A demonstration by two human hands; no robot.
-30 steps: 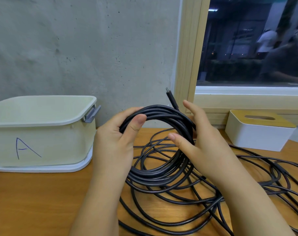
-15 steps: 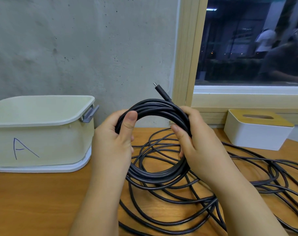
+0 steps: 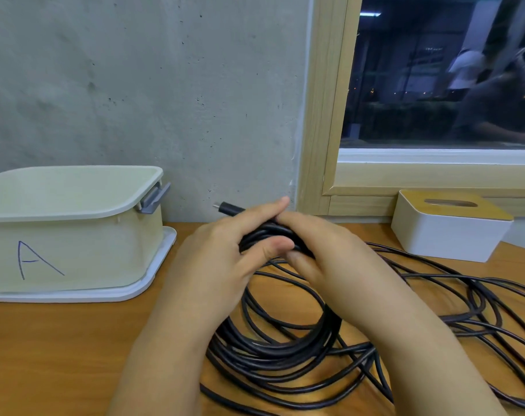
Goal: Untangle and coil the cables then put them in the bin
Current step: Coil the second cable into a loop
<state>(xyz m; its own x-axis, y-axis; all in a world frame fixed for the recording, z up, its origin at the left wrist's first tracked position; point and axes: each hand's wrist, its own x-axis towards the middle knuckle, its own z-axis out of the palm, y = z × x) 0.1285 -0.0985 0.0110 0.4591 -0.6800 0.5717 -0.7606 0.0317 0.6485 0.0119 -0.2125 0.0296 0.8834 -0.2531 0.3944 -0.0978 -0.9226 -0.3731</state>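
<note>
We see both hands meeting at the top of a black cable coil [image 3: 273, 349], which hangs from them down onto the wooden surface [image 3: 60, 340]. The left hand [image 3: 222, 265] wraps its fingers and thumb around the bundle; the right hand [image 3: 330, 259] grips it just beside. A plug end [image 3: 229, 208] pokes out at eleven o'clock. Loose cable [image 3: 465, 301] sprawls at three o'clock. The bin [image 3: 75, 232], marked "A", stands at nine o'clock; a white box [image 3: 447, 232] sits at two o'clock.

Handwritten blue letter "A" on the front wall of the cream bin [image 3: 75, 250]
</note>
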